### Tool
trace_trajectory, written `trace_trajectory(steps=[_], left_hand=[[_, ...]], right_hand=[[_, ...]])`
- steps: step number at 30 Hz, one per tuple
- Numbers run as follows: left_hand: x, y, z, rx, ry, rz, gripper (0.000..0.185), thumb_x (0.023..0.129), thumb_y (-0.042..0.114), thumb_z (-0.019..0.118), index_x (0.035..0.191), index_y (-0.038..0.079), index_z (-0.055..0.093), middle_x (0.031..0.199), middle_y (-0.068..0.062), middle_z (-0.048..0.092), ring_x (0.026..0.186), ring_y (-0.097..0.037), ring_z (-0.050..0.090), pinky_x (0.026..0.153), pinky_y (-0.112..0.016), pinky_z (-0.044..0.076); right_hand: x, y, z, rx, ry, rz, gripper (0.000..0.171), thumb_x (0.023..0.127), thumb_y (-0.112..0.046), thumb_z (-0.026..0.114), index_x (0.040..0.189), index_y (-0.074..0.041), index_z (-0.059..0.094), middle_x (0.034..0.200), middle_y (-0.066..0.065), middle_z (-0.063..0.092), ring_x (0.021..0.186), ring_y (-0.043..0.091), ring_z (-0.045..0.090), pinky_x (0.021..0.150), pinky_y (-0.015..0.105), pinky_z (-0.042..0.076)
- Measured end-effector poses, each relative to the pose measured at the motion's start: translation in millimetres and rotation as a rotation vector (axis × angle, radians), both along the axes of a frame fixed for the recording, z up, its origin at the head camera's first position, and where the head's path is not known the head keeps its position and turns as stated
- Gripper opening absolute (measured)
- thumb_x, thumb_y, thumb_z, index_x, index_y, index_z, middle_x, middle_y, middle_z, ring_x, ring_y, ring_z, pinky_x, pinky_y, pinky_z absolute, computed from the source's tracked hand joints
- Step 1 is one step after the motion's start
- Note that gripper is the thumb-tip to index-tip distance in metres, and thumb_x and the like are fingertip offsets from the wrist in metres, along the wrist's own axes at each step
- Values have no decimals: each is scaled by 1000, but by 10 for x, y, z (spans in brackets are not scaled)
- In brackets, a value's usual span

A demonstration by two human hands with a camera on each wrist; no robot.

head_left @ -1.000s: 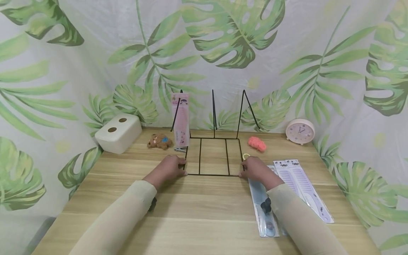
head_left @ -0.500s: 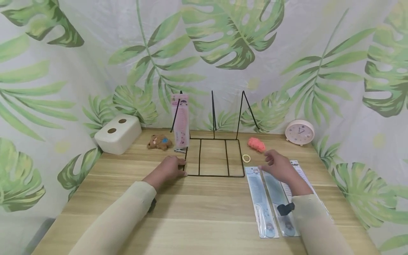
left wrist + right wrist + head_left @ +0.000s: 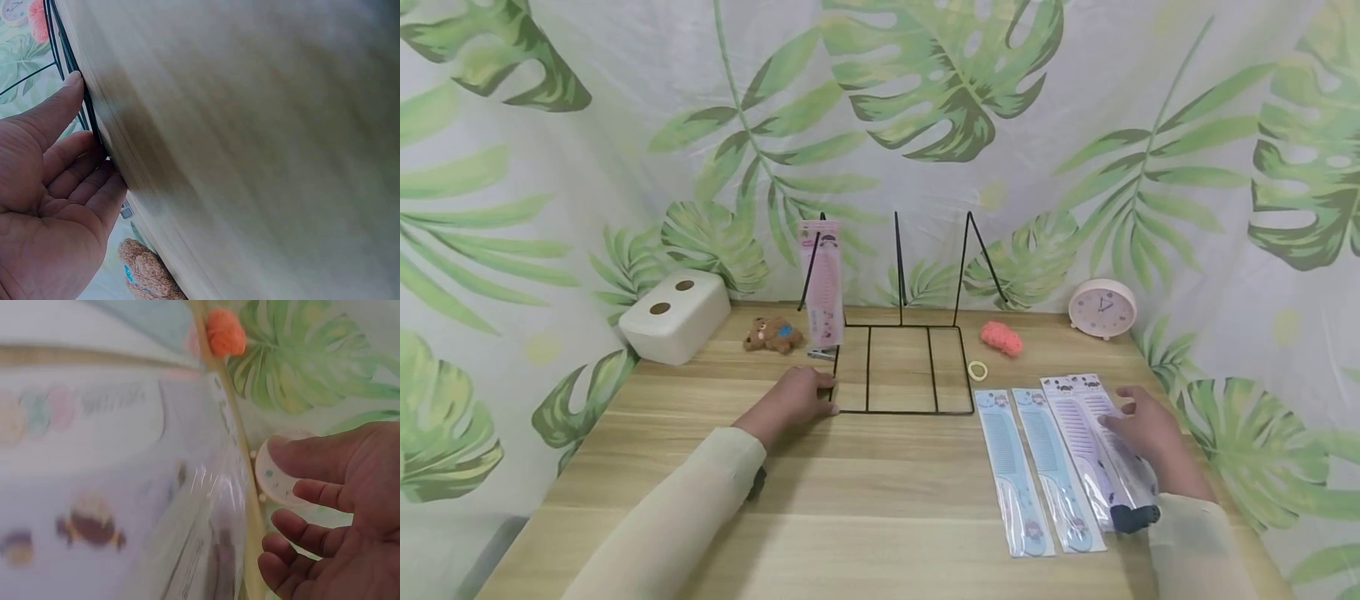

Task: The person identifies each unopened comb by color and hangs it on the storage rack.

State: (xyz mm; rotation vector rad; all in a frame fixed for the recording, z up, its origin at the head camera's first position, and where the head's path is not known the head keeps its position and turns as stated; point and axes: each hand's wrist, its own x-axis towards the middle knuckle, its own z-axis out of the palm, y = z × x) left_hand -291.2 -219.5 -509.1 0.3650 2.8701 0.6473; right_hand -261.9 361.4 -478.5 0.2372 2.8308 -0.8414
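Note:
A black wire rack stands on the table, three bent wire uprights rising at its back. A pink packaged comb stands upright in its left divider. My left hand holds the front left corner of the rack; in the left wrist view its thumb lies against the wire. My right hand hovers over the purple packaged combs, its fingers spread and holding nothing. In the right wrist view a clear wrapper shows beside the fingers. Two blue packaged combs lie left of the purple ones.
Behind the left hand lie a brown bear and a small metal clip, near a white box with two holes. A coral yarn bundle, a yellow ring and a pink clock are at the right. Patterned curtain hangs behind.
My right hand has let go of the rack's front right corner and moved right, across the blue combs to the purple ones. The left hand has stayed at the left corner.

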Motion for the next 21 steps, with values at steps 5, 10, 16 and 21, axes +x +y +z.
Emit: trace_trajectory(steps=[5, 10, 16, 21], left_hand=[[11, 0, 29, 3, -12, 12, 58, 95, 26, 87, 146, 5, 69, 157, -16, 63, 151, -45, 51, 128, -60, 40], [6, 8, 36, 8, -23, 23, 58, 96, 26, 86, 147, 5, 68, 158, -16, 62, 152, -45, 49, 129, -60, 39], [1, 15, 27, 6, -26, 24, 58, 96, 26, 86, 147, 4, 68, 158, -16, 61, 153, -46, 49, 129, -60, 38], [7, 15, 22, -1, -13, 18, 58, 96, 26, 86, 147, 4, 68, 157, -18, 62, 151, -47, 51, 128, -60, 40]], right_hand=[[24, 69, -35, 47, -61, 12, 81, 99, -22, 73, 159, 13, 31, 145, 47, 49, 127, 63, 55, 104, 72, 49], [6, 100, -73, 70, -129, -4, 88, 96, -25, 77, 156, 19, 30, 147, 49, 47, 128, 65, 53, 108, 73, 46], [-35, 146, -78, 66, -157, -16, 83, 96, -23, 73, 151, 24, 33, 147, 50, 43, 127, 64, 53, 110, 72, 46], [-55, 179, -82, 53, -151, -26, 84, 94, -22, 73, 149, 26, 31, 144, 52, 43, 124, 64, 54, 108, 71, 48]])
